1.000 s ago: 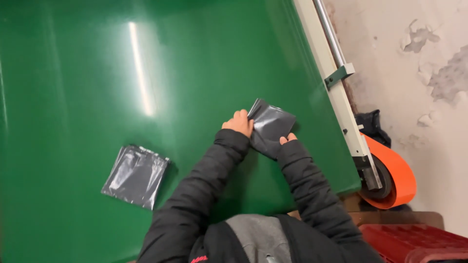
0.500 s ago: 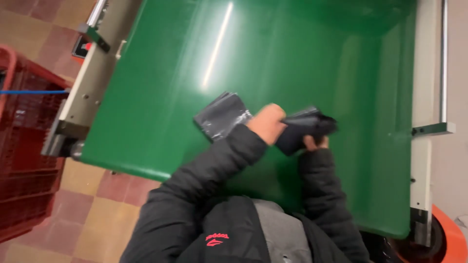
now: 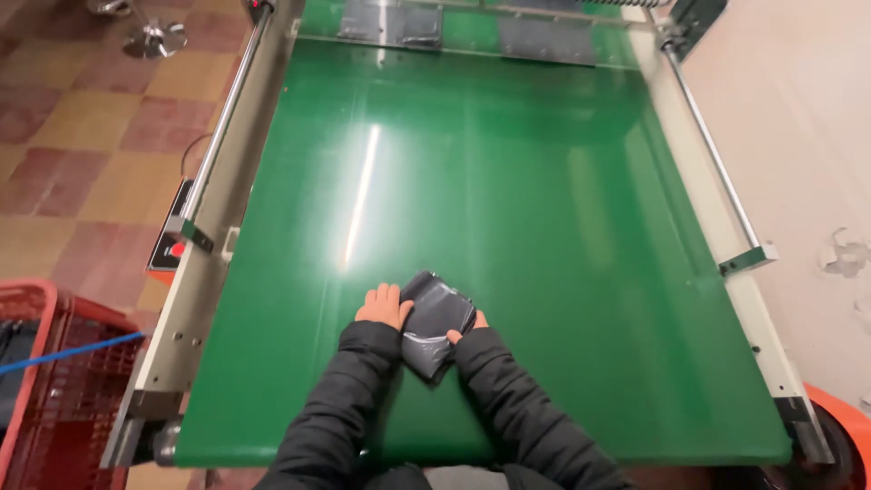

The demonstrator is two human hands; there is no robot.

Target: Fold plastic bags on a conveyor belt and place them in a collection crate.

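Observation:
A dark grey plastic packet (image 3: pixel 437 319) lies on the green conveyor belt (image 3: pixel 508 209) near its front edge. My left hand (image 3: pixel 383 307) rests against the packet's left side, fingers pointing up the belt and thumb at the packet's edge. Only the fingertips of my right hand (image 3: pixel 468 325) show; they grip the packet's lower right edge, and the rest is hidden by the black sleeve. Both arms in black jacket sleeves reach in from the bottom.
More grey packets (image 3: pixel 381 23) lie at the belt's far end. Metal side rails (image 3: pixel 712 154) run along both sides, with a control box (image 3: pixel 171 247) on the left frame. A red basket (image 3: pixel 54 399) stands at lower left and an orange object (image 3: pixel 839 436) at lower right.
My view has swung to look straight up the belt. The packet, held up between both hands before, is now down on the belt. The second flat packet beside my arm is out of view.

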